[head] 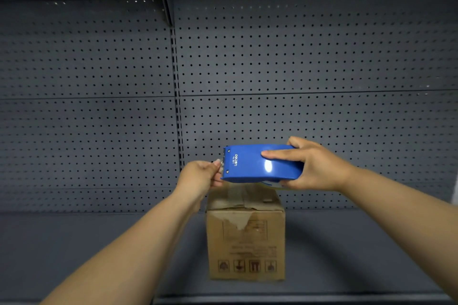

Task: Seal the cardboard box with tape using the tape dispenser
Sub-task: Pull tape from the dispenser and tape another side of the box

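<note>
Our left hand (202, 174) pinches the tape end at the toothed edge of the blue tape dispenser (257, 163). Our right hand (311, 166) grips its rear. We hold it just above the cardboard box (245, 238), which sits on the grey shelf (347, 250).

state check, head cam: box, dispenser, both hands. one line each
cardboard box: upright on the shelf, top flaps down, torn patch on the near face, no fresh tape visible
tape dispenser: held in the air above the box, cutter end toward the left hand
right hand: closed grip on the dispenser body
left hand: fingertips pinching at the cutter end; tape itself too faint to confirm
</note>
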